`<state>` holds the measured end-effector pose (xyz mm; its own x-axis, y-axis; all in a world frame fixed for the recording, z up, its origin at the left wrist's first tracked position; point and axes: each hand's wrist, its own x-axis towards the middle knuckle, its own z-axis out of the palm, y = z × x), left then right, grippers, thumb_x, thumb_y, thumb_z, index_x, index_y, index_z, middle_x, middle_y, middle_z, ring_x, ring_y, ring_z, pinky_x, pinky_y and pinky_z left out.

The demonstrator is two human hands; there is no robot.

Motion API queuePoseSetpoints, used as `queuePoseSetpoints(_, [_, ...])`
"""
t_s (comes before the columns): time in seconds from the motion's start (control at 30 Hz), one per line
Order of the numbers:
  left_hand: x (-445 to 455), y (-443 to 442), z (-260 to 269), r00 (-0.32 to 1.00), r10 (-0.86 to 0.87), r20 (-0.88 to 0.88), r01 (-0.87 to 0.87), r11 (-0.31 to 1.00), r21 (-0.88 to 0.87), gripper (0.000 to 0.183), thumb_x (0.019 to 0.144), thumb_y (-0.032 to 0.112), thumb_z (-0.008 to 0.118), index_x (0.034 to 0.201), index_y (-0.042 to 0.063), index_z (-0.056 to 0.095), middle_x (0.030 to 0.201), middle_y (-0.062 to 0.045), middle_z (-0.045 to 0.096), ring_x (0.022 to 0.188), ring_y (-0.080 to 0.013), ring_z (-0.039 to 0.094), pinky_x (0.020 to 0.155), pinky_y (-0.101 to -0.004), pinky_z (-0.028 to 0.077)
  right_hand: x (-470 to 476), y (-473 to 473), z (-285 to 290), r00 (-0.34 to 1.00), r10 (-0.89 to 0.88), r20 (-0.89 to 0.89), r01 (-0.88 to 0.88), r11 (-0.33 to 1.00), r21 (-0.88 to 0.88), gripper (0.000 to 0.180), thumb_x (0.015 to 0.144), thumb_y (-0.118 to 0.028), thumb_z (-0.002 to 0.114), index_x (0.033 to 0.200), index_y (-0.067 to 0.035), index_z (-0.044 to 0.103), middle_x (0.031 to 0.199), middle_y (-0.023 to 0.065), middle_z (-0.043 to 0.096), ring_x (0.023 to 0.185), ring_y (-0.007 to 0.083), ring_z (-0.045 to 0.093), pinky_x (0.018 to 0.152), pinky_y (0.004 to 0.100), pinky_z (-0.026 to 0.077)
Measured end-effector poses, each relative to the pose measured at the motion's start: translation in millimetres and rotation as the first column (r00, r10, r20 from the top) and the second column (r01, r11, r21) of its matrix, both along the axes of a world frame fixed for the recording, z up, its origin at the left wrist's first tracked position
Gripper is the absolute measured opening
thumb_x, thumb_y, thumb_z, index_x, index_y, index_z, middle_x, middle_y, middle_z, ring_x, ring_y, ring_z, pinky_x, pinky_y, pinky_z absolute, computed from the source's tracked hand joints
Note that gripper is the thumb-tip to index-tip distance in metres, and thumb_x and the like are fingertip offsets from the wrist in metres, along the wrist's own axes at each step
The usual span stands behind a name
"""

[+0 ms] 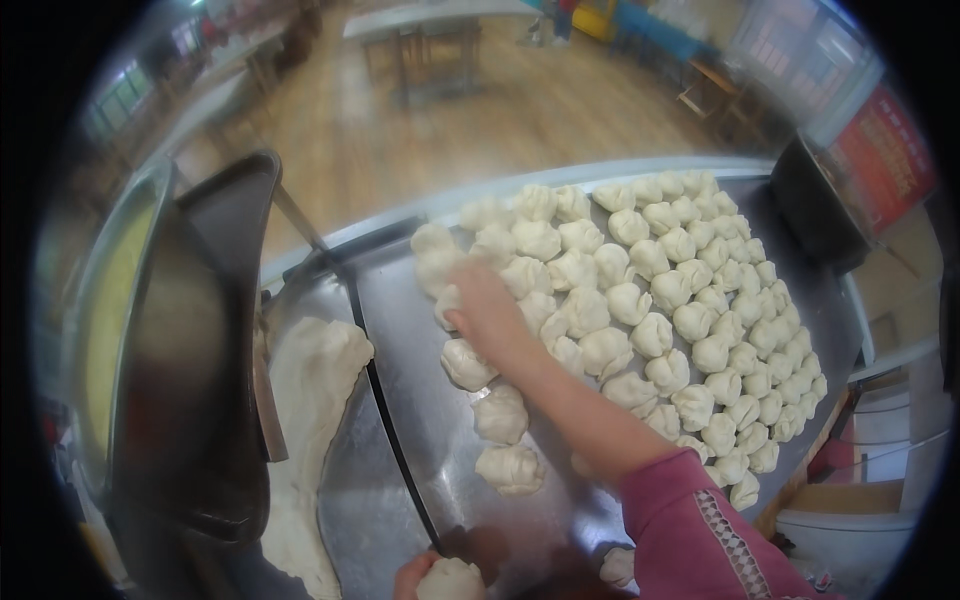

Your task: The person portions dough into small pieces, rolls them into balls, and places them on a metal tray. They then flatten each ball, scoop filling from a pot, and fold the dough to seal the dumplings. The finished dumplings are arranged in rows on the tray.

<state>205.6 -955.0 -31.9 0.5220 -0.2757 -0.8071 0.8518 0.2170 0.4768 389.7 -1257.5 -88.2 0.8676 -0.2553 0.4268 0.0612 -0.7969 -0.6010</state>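
At the bottom edge, my left hand [411, 576] is around a lump of white dough [451, 581]; most of this hand is out of view or hidden. My right hand [487, 304] reaches over the metal worktop [397, 300], palm down and partly blurred. Its thumb side touches a dough lump [447, 306], and its fingertips are hidden, so I cannot tell whether they grip it. Beside the wrist sits another dough lump [466, 364], with two more in line nearer me. Many folded dough lumps [651, 334] stand in rows right of my forearm.
A long flat strip of dough [307, 435] lies left of the black seam [397, 435]. Dark trays [225, 217] stand tilted at the left, next to a basin with yellowish contents [120, 300]. A dark metal container [817, 202] stands at the far right corner. Tables [442, 11] stand beyond.
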Motion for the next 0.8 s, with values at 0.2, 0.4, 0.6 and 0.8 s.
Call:
queuePoseSetpoints(0.2, [-4, -3, 8, 0.999, 0.033, 0.0, -0.033, 0.995, 0.09, 0.032, 0.09, 0.029, 0.051, 0.099, 0.0, 0.061, 0.09, -0.013, 0.065, 0.082, -0.0242, 0.065, 0.075, -0.0359, 0.054, -75, 37, 34, 0.998, 0.056, -0.03, -0.06, 0.99, -0.128, 0.043, 0.072, -0.013, 0.071, 0.112, -0.008, 0.055, 0.122, 0.0167, 0.048, 0.11, 0.0353, 0.048, 0.092, 0.0426, 0.041])
queuePoseSetpoints(0.4, [-5, -5, 10, 1.0, 0.018, -0.014, -0.017, 0.997, 0.077, 0.031, 0.09, 0.029, 0.051, 0.098, 0.0, 0.061, 0.09, -0.013, 0.066, 0.082, -0.0246, 0.065, 0.076, -0.0365, 0.054, -103, 50, 25, 0.986, 0.087, -0.142, -0.11, 0.981, -0.162, 0.033, 0.073, -0.016, 0.07, 0.105, -0.012, 0.06, 0.117, 0.0054, 0.052, 0.099, 0.0271, 0.051, 0.081, 0.0388, 0.045])
queuePoseSetpoints(0.6, [-3, -9, 15, 0.993, 0.061, -0.1, -0.048, 0.991, 0.127, 0.032, 0.09, 0.03, 0.051, 0.099, 0.001, 0.061, 0.09, -0.013, 0.066, 0.083, -0.0252, 0.065, 0.076, -0.037, 0.053, -99, 59, 14, 0.963, 0.133, -0.233, -0.191, 0.95, -0.247, 0.032, 0.077, -0.021, 0.067, 0.106, -0.01, 0.059, 0.107, 0.0024, 0.056, 0.092, 0.0225, 0.053, 0.081, 0.0372, 0.042])
queuePoseSetpoints(0.8, [-11, 1, -4, 0.994, 0.101, -0.033, -0.094, 0.983, 0.156, 0.031, 0.09, 0.03, 0.05, 0.098, 0.002, 0.061, 0.09, -0.013, 0.066, 0.082, -0.0251, 0.065, 0.076, -0.038, 0.053, -97, 50, 8, 0.978, 0.065, -0.199, -0.101, 0.979, -0.177, 0.04, 0.078, -0.025, 0.066, 0.113, -0.008, 0.054, 0.11, 0.0047, 0.056, 0.098, 0.0246, 0.051, 0.085, 0.038, 0.041])
